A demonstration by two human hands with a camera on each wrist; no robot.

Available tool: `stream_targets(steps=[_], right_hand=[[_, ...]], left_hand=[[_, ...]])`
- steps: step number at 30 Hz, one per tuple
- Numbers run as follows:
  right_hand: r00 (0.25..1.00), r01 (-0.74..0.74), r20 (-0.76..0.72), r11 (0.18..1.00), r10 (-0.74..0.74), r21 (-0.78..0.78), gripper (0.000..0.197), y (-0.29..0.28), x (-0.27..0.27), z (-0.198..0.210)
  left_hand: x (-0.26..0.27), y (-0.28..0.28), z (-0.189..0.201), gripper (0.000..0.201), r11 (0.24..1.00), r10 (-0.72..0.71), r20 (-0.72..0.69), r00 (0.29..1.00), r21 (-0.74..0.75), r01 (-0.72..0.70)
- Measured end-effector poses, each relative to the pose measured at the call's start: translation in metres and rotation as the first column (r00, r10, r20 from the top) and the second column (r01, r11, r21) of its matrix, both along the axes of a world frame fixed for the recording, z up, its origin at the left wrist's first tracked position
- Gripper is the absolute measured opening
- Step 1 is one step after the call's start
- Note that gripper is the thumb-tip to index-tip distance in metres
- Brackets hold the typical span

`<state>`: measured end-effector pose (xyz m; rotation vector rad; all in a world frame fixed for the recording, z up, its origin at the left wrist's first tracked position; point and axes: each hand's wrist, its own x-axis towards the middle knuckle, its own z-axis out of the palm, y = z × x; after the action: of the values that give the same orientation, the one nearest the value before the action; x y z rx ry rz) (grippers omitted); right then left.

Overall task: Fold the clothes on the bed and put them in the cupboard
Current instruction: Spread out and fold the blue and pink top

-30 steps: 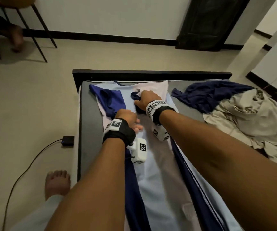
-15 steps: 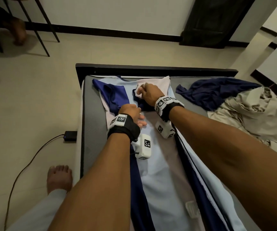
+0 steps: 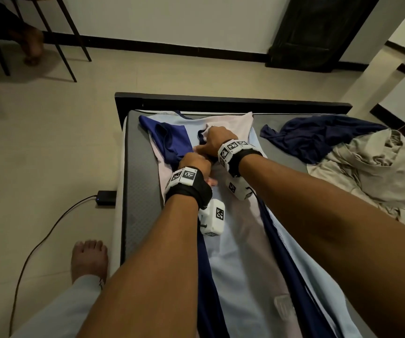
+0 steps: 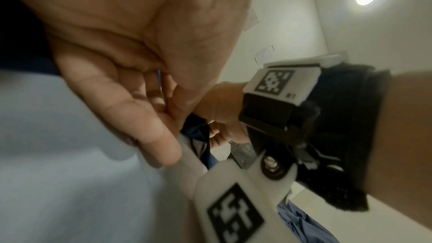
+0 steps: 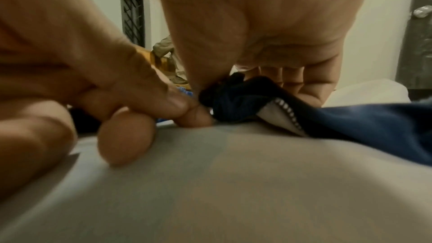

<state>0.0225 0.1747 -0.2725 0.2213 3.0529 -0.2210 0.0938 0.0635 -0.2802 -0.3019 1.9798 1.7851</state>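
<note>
Shirt: a pale blue and navy shirt (image 3: 235, 259) lay spread lengthwise on the bed (image 3: 140, 191), its collar end toward the dark footboard (image 3: 221, 101).
Right hand: the right hand (image 3: 214, 142) was at the neckline, thumb and fingers (image 5: 301, 84) pinching a bunch of the navy collar fabric.
Left hand: the left hand (image 3: 194, 164) was just beside it, touching it, fingers (image 4: 131, 110) curled loosely on the pale cloth; whether they gripped any cloth, I couldn't tell.
Other clothes: a navy garment (image 3: 318, 135) and a crumpled beige one (image 3: 376, 172) lay heaped on the bed's right side, apart from the shirt.
Floor: a small black box (image 3: 106, 197) with a cable (image 3: 38, 242) sat by the bed's left edge.
</note>
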Motion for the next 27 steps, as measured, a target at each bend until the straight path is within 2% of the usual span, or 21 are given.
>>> stream_targets(steps=[1,2,3,4,6,10,12,13,14,16,20,22,24,27], right_hand=[[1.0,0.017,-0.009,1.0,-0.017,-0.011,0.039,0.0,-0.001,0.002],[0.999,0.024,-0.031,1.0,-0.024,-0.003,0.033,0.0,-0.003,0.005],[0.999,0.028,-0.041,0.999,-0.027,0.019,0.028,-0.001,-0.001,0.009],[0.998,0.028,-0.052,0.998,-0.026,0.049,0.024,-0.001,0.0,0.012],[0.997,0.035,-0.066,0.998,-0.031,0.056,0.023,0.0,0.001,0.017],[0.996,0.078,-0.031,0.971,-0.087,-0.226,0.048,0.011,-0.005,0.035],[0.993,0.104,-0.01,0.942,-0.114,-0.32,0.034,0.024,-0.006,0.044],[0.988,0.149,0.011,0.928,-0.155,-0.341,0.028,0.033,-0.005,0.047],[0.979,0.2,0.042,0.908,-0.198,-0.368,0.032,0.042,-0.002,0.05],[0.976,0.219,0.083,0.925,-0.203,-0.309,0.042,0.064,-0.001,0.046],[0.971,0.229,0.105,0.964,-0.216,-0.132,0.065,0.098,0.002,0.026],[0.974,0.22,0.083,0.968,-0.211,-0.123,0.055,0.112,0.004,0.018],[0.971,0.238,0.052,0.962,-0.233,-0.135,0.042,0.119,0.006,0.017],[0.98,0.197,0.052,0.957,-0.19,-0.213,0.04,0.115,0.005,0.018]], left_hand=[[0.006,-0.002,0.004,0.048,0.996,-0.075,-0.005,0.997,-0.056,0.075],[0.009,-0.003,0.0,0.052,0.955,-0.196,-0.06,0.979,-0.239,0.176],[0.007,-0.001,0.001,0.051,0.952,-0.204,-0.024,0.979,-0.24,0.192],[-0.007,0.002,-0.002,0.044,0.97,-0.187,0.033,0.982,-0.155,0.19],[-0.017,0.009,-0.01,0.035,0.964,-0.169,0.054,0.984,-0.199,0.176],[-0.017,0.02,0.002,0.052,0.915,-0.306,-0.041,0.951,-0.287,0.282],[-0.002,0.025,0.021,0.042,0.894,-0.353,-0.123,0.927,-0.335,0.296],[0.005,0.028,0.026,0.039,0.869,-0.371,-0.177,0.911,-0.411,0.274],[0.009,0.035,0.027,0.041,0.832,-0.401,-0.221,0.889,-0.495,0.252],[0.017,0.047,0.024,0.048,0.75,-0.488,-0.288,0.824,-0.622,0.227],[0.027,0.065,0.009,0.056,0.56,-0.686,-0.272,0.675,-0.79,0.251],[0.029,0.072,0.007,0.054,0.493,-0.728,-0.249,0.639,-0.838,0.235],[0.031,0.076,0.009,0.054,0.465,-0.735,-0.233,0.637,-0.856,0.224],[0.031,0.077,0.012,0.053,0.428,-0.752,-0.203,0.628,-0.874,0.23]])
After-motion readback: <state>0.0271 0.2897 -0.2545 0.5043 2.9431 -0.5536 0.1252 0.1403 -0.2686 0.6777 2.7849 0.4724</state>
